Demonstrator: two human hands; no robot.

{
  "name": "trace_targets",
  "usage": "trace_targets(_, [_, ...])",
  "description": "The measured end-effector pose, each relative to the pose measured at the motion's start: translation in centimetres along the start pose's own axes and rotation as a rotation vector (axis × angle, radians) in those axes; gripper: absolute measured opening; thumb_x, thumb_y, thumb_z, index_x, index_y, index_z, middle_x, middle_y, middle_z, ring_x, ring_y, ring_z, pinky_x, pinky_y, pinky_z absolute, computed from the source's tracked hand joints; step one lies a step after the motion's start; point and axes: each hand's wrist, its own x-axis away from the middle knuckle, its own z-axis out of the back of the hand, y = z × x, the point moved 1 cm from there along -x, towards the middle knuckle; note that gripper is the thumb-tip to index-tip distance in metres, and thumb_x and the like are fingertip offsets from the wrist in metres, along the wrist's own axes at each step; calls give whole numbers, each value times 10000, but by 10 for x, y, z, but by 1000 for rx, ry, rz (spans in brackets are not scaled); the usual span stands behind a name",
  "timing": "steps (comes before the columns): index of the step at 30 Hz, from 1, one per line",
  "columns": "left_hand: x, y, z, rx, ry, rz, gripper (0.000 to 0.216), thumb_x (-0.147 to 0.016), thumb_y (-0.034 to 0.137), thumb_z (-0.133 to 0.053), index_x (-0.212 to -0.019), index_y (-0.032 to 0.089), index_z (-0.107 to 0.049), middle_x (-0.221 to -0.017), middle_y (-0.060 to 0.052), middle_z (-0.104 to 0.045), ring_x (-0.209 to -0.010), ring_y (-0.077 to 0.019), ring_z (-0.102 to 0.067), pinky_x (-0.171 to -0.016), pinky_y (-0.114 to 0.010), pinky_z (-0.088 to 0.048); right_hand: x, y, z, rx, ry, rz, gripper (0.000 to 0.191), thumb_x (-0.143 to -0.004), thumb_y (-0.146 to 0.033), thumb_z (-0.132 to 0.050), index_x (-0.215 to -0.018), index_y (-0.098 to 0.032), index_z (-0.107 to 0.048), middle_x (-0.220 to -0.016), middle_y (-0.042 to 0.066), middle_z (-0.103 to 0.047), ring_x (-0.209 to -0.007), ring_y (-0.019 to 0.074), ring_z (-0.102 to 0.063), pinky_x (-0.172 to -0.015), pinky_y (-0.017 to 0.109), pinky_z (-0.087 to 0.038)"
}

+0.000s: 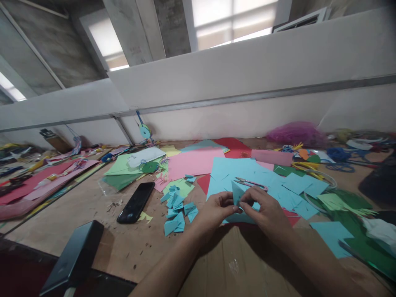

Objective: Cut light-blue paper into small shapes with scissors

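My left hand and my right hand meet near the middle of the table, both pinching a small light blue paper piece that stands up in a folded point between the fingers. Just behind it lie pink-handled scissors on a large light blue sheet. A cluster of several folded light blue pieces lies to the left of my left hand.
A black phone lies left of the folded pieces. Pink, green and red sheets cover the back. Blue squares, green scraps and purple netting sit right. A dark object stands at front left.
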Motion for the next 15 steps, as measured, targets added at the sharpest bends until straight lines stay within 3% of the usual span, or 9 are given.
trace_targets(3, [0, -1, -1, -27, 7, 5, 324, -680, 233, -777, -982, 144, -700, -933, -93, -698, -854, -174, -627, -764, -256, -454, 0, 2, -1, -13, 17, -66, 18, -813, -240, -565, -814, -224, -560, -823, 13, -613, -787, 200, -562, -720, 317, -409])
trace_targets(6, [0, -2, 0, -40, 8, 22, 482, -670, 248, -787, -1128, 162, -661, -918, -85, -692, -798, -172, -632, -733, -264, -462, -1, 6, 0, -83, 43, -197, 234, -754, -273, -613, -967, -231, -527, -835, 0, -613, -786, 201, -583, -692, 303, -427])
trace_targets(9, [-1, -6, 3, -93, 51, 10, 689, -680, 232, -780, -1324, 184, -541, -864, -69, -685, -746, -159, -626, -708, -265, -453, -3, 9, 1, -118, -22, -259, 360, -728, -274, -621, -1072, -229, -526, -774, -21, -594, -731, 193, -580, -646, 291, -423])
trace_targets(13, [-2, -12, 7, -176, 51, 8, 769, -696, 195, -755, -1403, 186, -453, -852, -65, -683, -747, -152, -619, -722, -271, -439, -6, 10, 3, -72, -108, -191, 83, -734, -296, -614, -735, -213, -616, -755, -2, -591, -717, 189, -554, -632, 293, -398])
trace_targets(15, [-1, -10, 6, -168, 42, 18, 775, -703, 209, -752, -1411, 189, -438, -843, -58, -681, -757, -156, -627, -738, -277, -443, -7, 11, 3, -90, -80, -198, 150, -731, -324, -624, -639, -209, -594, -702, -2, -567, -676, 186, -537, -596, 288, -388])
